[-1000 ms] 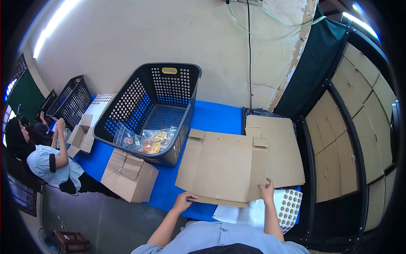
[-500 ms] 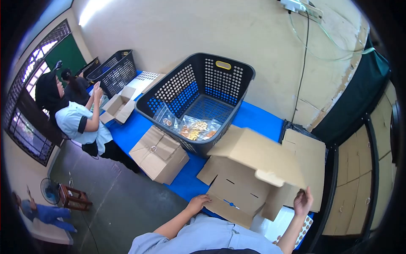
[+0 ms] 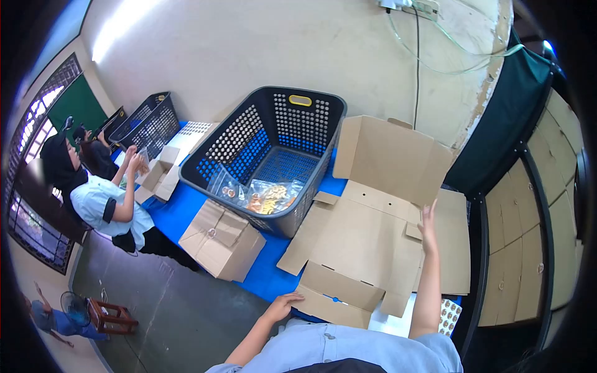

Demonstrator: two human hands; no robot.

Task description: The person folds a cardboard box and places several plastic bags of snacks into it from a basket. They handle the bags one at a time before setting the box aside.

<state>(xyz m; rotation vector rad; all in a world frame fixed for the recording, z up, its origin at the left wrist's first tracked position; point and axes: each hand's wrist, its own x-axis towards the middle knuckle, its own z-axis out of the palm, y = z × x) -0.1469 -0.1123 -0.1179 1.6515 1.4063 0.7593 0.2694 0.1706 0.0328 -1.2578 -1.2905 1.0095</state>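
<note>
Spreading a partly unfolded carton (image 3: 360, 233) across the bench (image 3: 264, 273), the person has both hands at its edges, one near the body and one towards the far right. The left hand (image 3: 285, 307) meets the left end of the upturned near flap (image 3: 339, 306), its fingers loosely curled; whether they pinch the board or merely rest against it, I cannot tell. That contact probably steadies the near side. The right hand (image 3: 429, 230) is raised, fingers extended and open, closed around nothing, beside the lower right corner of the tall rear panel (image 3: 398, 158); it may be guiding that panel upright, though actual touch is unclear.

The carton lies nearest the body, presumably so both sides are within reach, and its right side overlaps a flat cardboard sheet (image 3: 457, 242). Just to its left stands the black basket (image 3: 286, 225), holding clear bags (image 3: 273, 198) of food, perhaps put there for easy access. A closed box (image 3: 221, 245) sits in front of the basket, out of the carton's way. Partly covered by the right forearm, a sticker sheet (image 3: 449, 316) lies at the near right.
</note>
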